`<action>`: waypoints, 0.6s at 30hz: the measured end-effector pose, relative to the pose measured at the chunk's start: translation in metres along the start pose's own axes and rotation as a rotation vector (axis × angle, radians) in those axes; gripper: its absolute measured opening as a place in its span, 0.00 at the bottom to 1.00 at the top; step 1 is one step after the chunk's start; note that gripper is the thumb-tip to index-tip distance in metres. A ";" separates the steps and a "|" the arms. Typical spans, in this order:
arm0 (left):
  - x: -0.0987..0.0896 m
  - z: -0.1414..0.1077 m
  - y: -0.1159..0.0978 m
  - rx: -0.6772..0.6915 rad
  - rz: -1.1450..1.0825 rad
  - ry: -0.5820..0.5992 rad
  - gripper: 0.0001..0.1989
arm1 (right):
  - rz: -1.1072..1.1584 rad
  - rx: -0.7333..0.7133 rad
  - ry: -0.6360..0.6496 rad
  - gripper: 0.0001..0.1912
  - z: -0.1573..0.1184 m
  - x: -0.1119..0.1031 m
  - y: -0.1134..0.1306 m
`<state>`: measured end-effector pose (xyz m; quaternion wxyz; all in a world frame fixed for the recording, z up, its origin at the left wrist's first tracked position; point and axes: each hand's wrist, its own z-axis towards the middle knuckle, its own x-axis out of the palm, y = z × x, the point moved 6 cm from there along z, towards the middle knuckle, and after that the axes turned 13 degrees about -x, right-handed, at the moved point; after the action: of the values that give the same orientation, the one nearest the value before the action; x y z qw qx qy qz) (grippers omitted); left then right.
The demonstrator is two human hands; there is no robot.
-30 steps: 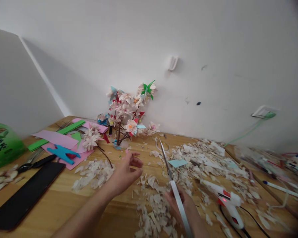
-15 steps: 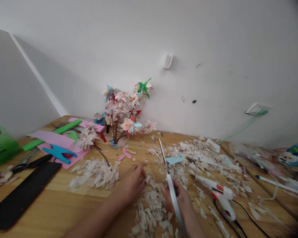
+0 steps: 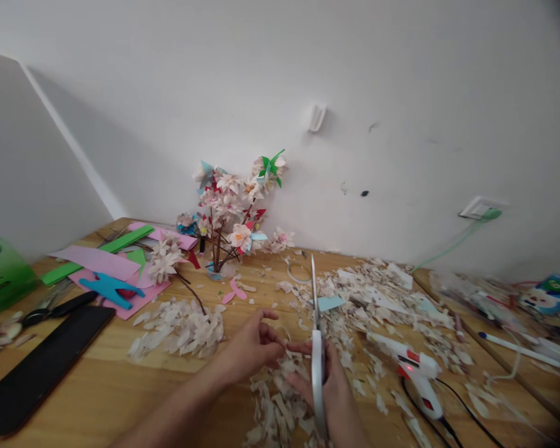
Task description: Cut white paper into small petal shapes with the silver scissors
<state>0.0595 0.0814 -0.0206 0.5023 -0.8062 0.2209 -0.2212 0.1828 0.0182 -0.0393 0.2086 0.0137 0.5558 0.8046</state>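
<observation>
My right hand (image 3: 332, 386) is closed around a pair of scissors (image 3: 317, 373) with a pale handle; the blades point away from me and look shut. Its fingertips reach left over a heap of pale, petal-like shells (image 3: 282, 404). My left hand (image 3: 254, 348) is beside them, fingers curled and thumb drawn in, nearly meeting my right fingertips. Anything pinched there is too small to make out. Left of my left hand lies a looser pile of whitish petal pieces (image 3: 182, 326). A flower on a brown stem (image 3: 165, 258) rests just behind that pile.
A vase of handmade flowers (image 3: 231, 208) stands by the wall. Shell scraps (image 3: 378, 292) and a white glue gun (image 3: 417, 373) with a cord lie right. Coloured paper (image 3: 102, 264), a black phone-like slab (image 3: 46, 370) and a green bag (image 3: 4, 274) are left.
My left hand has turned and moved slightly right, toward my right fingertips. The scissors have swung more upright in my right hand, whose fingers now extend left.
</observation>
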 end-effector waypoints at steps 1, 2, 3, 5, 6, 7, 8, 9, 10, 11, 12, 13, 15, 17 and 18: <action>0.001 0.001 0.001 -0.011 -0.011 -0.001 0.21 | 0.004 0.025 0.022 0.23 -0.002 0.003 0.001; 0.000 0.001 0.002 -0.018 -0.014 -0.005 0.20 | 0.000 0.051 0.018 0.22 -0.003 0.005 0.001; -0.001 0.002 0.003 -0.020 -0.010 -0.011 0.20 | -0.008 0.074 0.005 0.22 -0.005 0.005 0.000; -0.005 0.000 0.003 -0.010 0.012 -0.027 0.20 | -0.038 0.120 -0.032 0.20 -0.008 0.005 -0.002; -0.007 -0.002 0.002 0.005 0.042 -0.032 0.21 | -0.060 0.140 -0.054 0.19 -0.009 0.003 -0.004; -0.009 -0.005 0.001 0.030 0.109 -0.032 0.21 | -0.081 0.152 -0.078 0.18 -0.009 0.000 -0.006; -0.010 -0.010 0.000 0.058 0.204 -0.025 0.23 | -0.102 0.160 -0.104 0.18 -0.009 -0.004 -0.008; -0.009 -0.016 -0.002 0.101 0.362 -0.016 0.24 | -0.122 0.168 -0.117 0.18 -0.009 -0.007 -0.011; -0.006 -0.021 -0.003 0.137 0.541 0.003 0.26 | -0.140 0.173 -0.123 0.18 -0.009 -0.010 -0.013; -0.003 -0.026 -0.003 0.164 0.703 0.023 0.28 | -0.152 0.177 -0.121 0.18 -0.008 -0.013 -0.015; 0.000 -0.030 -0.001 0.184 0.819 0.044 0.30 | -0.158 0.183 -0.113 0.19 -0.007 -0.015 -0.017; 0.003 -0.033 0.000 0.198 0.895 0.059 0.33 | -0.157 0.194 -0.099 0.19 -0.006 -0.016 -0.019; 0.006 -0.033 0.003 0.207 0.960 0.063 0.36 | -0.142 0.210 -0.075 0.19 -0.005 -0.016 -0.022; 0.007 -0.028 0.007 0.196 0.978 0.040 0.33 | -0.110 0.223 -0.058 0.21 -0.005 -0.014 -0.024; 0.006 -0.025 0.009 0.185 0.976 0.030 0.30 | -0.084 0.228 -0.053 0.22 -0.005 -0.012 -0.024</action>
<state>0.0483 0.0565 -0.0179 0.6136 -0.5574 0.5592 0.0095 0.2007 0.0169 -0.0604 0.2539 0.0351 0.6381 0.7260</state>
